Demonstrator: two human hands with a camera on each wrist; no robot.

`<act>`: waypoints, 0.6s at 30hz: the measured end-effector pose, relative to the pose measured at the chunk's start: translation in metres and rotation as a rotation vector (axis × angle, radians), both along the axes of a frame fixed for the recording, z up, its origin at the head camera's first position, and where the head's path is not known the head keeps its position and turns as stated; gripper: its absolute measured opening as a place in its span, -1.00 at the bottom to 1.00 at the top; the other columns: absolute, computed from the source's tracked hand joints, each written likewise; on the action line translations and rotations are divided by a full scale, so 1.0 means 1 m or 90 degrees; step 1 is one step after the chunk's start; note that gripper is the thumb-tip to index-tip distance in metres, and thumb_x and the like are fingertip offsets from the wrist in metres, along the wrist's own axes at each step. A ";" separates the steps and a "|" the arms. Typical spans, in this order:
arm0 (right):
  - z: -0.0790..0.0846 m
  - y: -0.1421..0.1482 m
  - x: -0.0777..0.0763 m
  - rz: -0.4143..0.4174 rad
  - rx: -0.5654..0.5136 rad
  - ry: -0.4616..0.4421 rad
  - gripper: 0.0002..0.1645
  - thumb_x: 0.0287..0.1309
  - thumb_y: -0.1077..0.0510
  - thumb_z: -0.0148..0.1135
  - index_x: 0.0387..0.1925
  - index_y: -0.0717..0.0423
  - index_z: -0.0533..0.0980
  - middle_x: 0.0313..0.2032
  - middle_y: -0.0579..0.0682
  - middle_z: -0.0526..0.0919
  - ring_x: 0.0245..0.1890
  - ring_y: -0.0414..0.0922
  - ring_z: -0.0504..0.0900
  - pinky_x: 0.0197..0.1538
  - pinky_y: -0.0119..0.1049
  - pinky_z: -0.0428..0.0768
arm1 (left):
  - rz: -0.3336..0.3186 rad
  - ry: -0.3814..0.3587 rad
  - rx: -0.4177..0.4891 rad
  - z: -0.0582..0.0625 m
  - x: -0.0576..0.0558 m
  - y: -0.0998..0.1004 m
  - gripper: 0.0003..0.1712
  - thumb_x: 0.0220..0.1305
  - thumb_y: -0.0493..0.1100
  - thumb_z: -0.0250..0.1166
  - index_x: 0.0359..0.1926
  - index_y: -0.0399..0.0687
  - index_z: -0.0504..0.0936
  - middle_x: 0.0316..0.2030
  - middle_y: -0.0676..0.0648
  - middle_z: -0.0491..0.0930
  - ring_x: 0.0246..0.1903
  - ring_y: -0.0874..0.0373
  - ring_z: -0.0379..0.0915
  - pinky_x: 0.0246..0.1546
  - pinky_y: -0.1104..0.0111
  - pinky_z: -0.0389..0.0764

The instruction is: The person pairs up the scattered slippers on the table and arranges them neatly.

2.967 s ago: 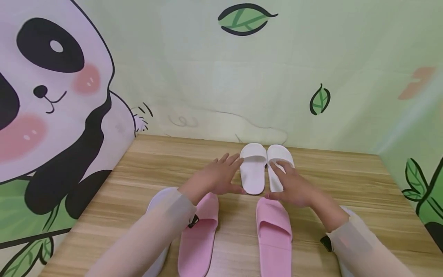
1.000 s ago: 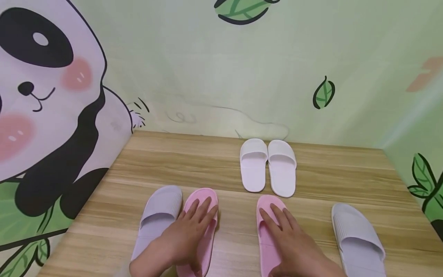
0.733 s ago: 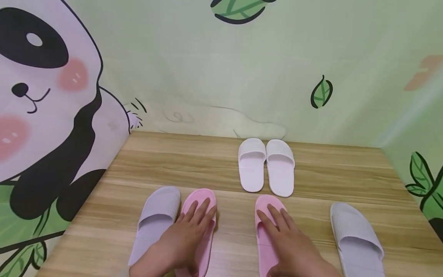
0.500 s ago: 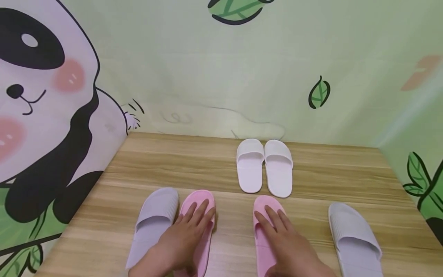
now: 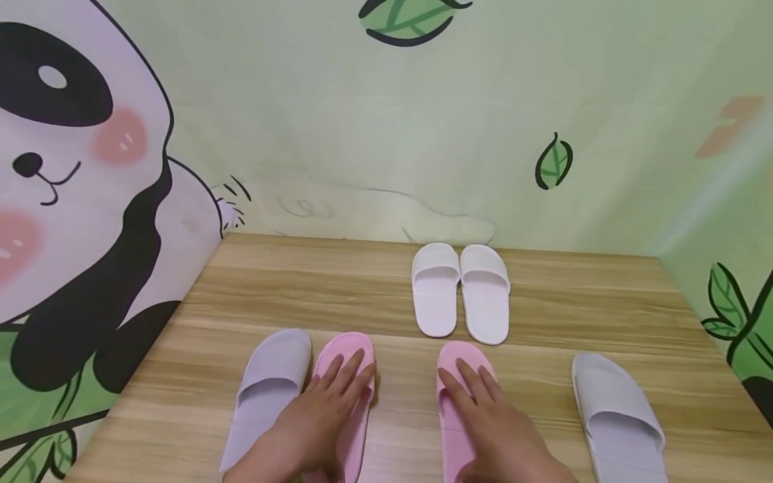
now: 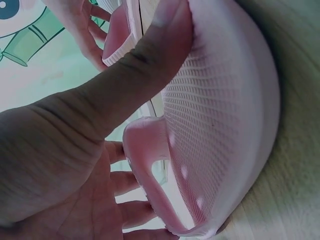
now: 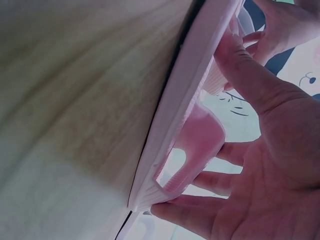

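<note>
My left hand (image 5: pixel 314 422) lies on the left pink slipper (image 5: pixel 347 343), fingers stretched over its strap. In the left wrist view, the thumb touches the textured insole (image 6: pixel 215 115). Likewise, my right hand (image 5: pixel 498 429) rests on the right pink slipper (image 5: pixel 465 352), fingers extended along the strap. The right wrist view has those fingertips against the strap (image 7: pixel 200 132) and the thumb at the slipper's edge. Both pink slippers sit flat, toes pointing away from me, with a gap between them. Their heel ends run out of the head view.
A grey slipper (image 5: pixel 272 382) stands close beside the left pink one; another grey slipper (image 5: pixel 622 409) is farther right. Two white slippers (image 5: pixel 435 295) lie side by side near the back wall (image 5: pixel 338 134). Wood-grain floor (image 5: pixel 332 288) spreads under everything.
Both hands came back from near the white slippers onto the pink ones. Over the last second the right pink slipper has slid slightly left under my right hand; the left one looks still.
</note>
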State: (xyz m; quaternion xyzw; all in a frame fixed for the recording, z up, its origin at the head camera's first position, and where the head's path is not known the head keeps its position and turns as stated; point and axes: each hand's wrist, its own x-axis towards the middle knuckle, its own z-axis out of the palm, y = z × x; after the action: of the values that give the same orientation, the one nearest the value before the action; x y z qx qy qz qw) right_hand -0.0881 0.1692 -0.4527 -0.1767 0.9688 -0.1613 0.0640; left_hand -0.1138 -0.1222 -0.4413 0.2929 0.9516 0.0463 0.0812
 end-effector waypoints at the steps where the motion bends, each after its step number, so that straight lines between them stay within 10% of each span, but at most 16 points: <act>1: 0.000 -0.001 0.000 0.000 0.000 0.001 0.71 -0.79 -0.03 0.87 0.59 -0.06 0.18 0.61 0.13 0.13 0.56 0.35 0.15 0.06 0.26 0.69 | 0.000 -0.002 0.001 0.000 0.000 0.000 0.82 -0.77 0.10 0.83 0.63 -0.08 0.02 0.64 -0.23 -0.01 0.56 -0.34 0.05 0.37 -0.24 0.41; 18: 0.001 -0.010 0.002 -0.008 -0.016 0.020 0.77 -0.90 -0.03 0.87 0.59 -0.13 0.17 0.60 0.12 0.16 0.54 0.35 0.20 -0.13 0.26 0.72 | -0.005 -0.003 0.002 0.000 0.001 0.000 0.81 -0.75 0.13 0.84 0.63 -0.08 0.03 0.64 -0.22 -0.01 0.57 -0.32 0.04 0.39 -0.22 0.40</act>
State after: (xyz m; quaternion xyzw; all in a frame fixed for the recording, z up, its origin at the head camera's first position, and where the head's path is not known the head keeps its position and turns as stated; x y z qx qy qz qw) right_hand -0.0866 0.1596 -0.4515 -0.1738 0.9687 -0.1714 0.0455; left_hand -0.1128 -0.1226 -0.4411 0.2968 0.9501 0.0485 0.0830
